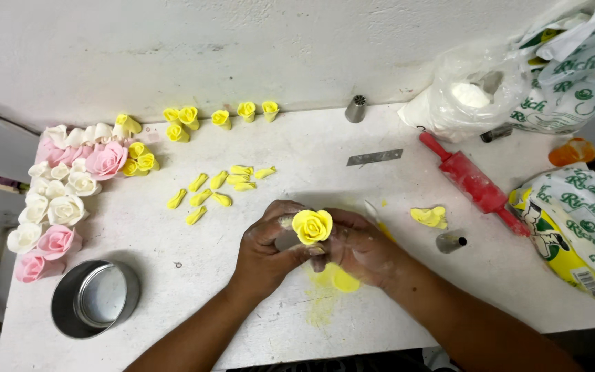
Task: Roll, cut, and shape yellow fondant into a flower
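Rose: yellow rose (312, 226) sits at the middle of the table (297, 148), bloom facing up, pinched between both hands.
Left hand: left hand (268, 249) is curled closed round the rose's base from 9 o'clock, thumb and fingers touching it.
Right hand: right hand (359, 246) is closed on the rose from 3 o'clock, fingertips against the petals.
Smear: yellow smear (332, 282) lies at 6 o'clock, just under the hands.
Petals: loose yellow petals (218, 186) lie at 10 o'clock, near.
Scrap: yellow scrap (430, 216) at 3 o'clock, a metal tip (451, 241) just beside it.
Rolling pin: red rolling pin (473, 182) at 2 o'clock.
Buds: yellow buds (218, 116) at 11 o'clock along the wall.
Roses: pink and white roses (63, 193) at 9 o'clock, well apart.
Tin: round tin (96, 297) at 8 o'clock.
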